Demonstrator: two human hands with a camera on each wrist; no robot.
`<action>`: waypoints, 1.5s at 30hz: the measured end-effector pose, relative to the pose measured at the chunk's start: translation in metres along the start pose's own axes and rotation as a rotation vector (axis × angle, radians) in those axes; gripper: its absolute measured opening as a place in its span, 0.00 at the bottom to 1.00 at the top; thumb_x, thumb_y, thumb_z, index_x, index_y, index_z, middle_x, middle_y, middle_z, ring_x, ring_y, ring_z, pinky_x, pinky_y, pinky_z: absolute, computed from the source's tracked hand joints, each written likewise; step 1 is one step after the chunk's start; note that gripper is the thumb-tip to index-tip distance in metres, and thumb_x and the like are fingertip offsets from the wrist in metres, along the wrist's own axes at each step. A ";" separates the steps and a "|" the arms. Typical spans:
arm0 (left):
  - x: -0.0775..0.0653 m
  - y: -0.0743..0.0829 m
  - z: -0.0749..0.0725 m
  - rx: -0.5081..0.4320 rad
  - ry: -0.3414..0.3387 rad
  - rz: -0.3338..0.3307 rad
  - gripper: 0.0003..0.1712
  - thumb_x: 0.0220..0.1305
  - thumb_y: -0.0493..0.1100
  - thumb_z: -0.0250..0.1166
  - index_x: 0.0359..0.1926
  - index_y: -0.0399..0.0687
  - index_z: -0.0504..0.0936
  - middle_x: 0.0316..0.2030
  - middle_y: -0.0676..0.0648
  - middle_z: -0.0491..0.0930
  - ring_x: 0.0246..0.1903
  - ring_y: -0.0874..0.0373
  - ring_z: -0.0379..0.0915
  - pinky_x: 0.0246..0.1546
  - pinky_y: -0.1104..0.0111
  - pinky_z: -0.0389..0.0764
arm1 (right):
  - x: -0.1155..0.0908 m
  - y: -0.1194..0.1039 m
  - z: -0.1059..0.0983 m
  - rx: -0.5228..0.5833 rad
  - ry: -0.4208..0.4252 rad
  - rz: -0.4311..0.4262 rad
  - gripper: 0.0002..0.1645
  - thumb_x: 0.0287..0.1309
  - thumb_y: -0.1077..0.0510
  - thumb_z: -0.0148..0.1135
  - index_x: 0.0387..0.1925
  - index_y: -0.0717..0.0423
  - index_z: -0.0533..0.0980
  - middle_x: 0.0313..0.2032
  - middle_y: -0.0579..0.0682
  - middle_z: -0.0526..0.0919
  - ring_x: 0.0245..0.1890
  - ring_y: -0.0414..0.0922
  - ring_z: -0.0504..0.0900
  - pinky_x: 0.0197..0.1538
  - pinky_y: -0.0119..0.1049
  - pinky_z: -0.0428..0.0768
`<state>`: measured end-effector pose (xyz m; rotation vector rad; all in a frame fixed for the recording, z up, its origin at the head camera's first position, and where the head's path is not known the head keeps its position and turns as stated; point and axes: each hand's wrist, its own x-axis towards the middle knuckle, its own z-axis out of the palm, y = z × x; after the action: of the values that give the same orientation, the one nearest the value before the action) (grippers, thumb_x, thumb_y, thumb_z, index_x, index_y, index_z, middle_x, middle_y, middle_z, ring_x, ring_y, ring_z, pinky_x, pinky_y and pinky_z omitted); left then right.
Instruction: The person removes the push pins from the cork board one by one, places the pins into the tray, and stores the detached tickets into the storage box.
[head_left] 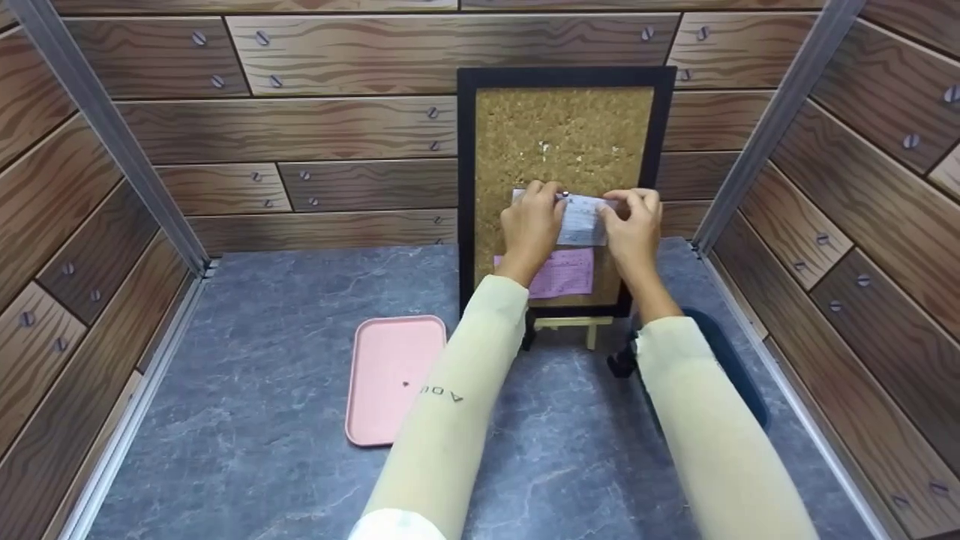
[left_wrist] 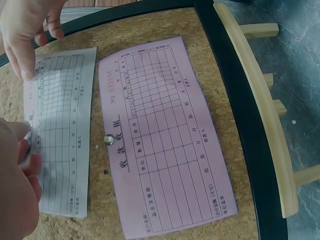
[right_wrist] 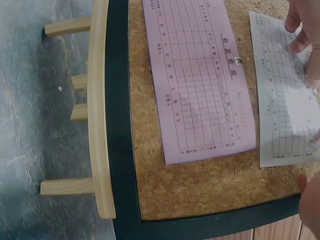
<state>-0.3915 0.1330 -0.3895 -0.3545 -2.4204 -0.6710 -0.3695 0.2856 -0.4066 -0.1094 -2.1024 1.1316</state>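
Note:
A white receipt slip (head_left: 581, 221) lies against the cork board (head_left: 562, 120), above a pink receipt slip (head_left: 564, 274). My left hand (head_left: 531, 229) is at the white slip's upper edge, thumb and fingertips pinching a small pushpin (head_left: 565, 195) there. With my right hand (head_left: 634, 225) I pinch the white slip near its upper right corner. A clear pushpin (left_wrist: 109, 139) holds the pink slip at its top middle in the left wrist view. The right wrist view shows the left hand (right_wrist: 306, 35) over the white slip and the right hand (right_wrist: 311, 207) by its end.
The board's black frame (head_left: 466, 187) leans on a wooden easel (right_wrist: 100, 115). A pink tray (head_left: 386, 375) with a tiny dark object in it lies left of my left forearm. Partly behind my right forearm is a dark blue tray (head_left: 724, 360). Wood-patterned walls (head_left: 337, 60) enclose the table.

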 end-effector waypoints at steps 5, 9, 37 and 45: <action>0.001 0.000 0.002 0.016 0.025 0.002 0.11 0.67 0.55 0.65 0.47 0.61 0.86 0.41 0.57 0.84 0.37 0.58 0.84 0.34 0.63 0.82 | -0.002 0.002 0.001 0.096 -0.024 -0.021 0.12 0.58 0.62 0.70 0.44 0.64 0.82 0.44 0.56 0.77 0.43 0.43 0.71 0.49 0.34 0.67; 0.001 0.001 0.002 0.023 0.014 -0.005 0.12 0.68 0.55 0.64 0.47 0.61 0.86 0.41 0.56 0.83 0.39 0.58 0.84 0.34 0.62 0.82 | -0.006 0.005 0.001 0.217 -0.033 -0.009 0.16 0.58 0.66 0.69 0.48 0.68 0.79 0.43 0.58 0.76 0.39 0.41 0.70 0.45 0.29 0.66; 0.004 0.009 0.007 0.057 0.045 -0.023 0.10 0.67 0.55 0.65 0.44 0.61 0.85 0.38 0.57 0.83 0.37 0.60 0.83 0.32 0.64 0.81 | -0.023 0.015 0.000 0.258 0.007 -0.044 0.13 0.60 0.73 0.62 0.47 0.68 0.82 0.40 0.61 0.80 0.36 0.40 0.72 0.41 0.26 0.69; 0.004 0.009 0.008 0.077 0.054 -0.022 0.09 0.67 0.54 0.65 0.43 0.60 0.85 0.38 0.56 0.83 0.36 0.59 0.83 0.31 0.63 0.81 | -0.032 -0.008 -0.006 0.251 0.021 -0.048 0.13 0.60 0.76 0.59 0.46 0.75 0.80 0.40 0.69 0.78 0.36 0.49 0.72 0.41 0.26 0.68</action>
<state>-0.3952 0.1457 -0.3889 -0.2760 -2.3945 -0.5878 -0.3410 0.2725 -0.4169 0.0482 -1.9169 1.3480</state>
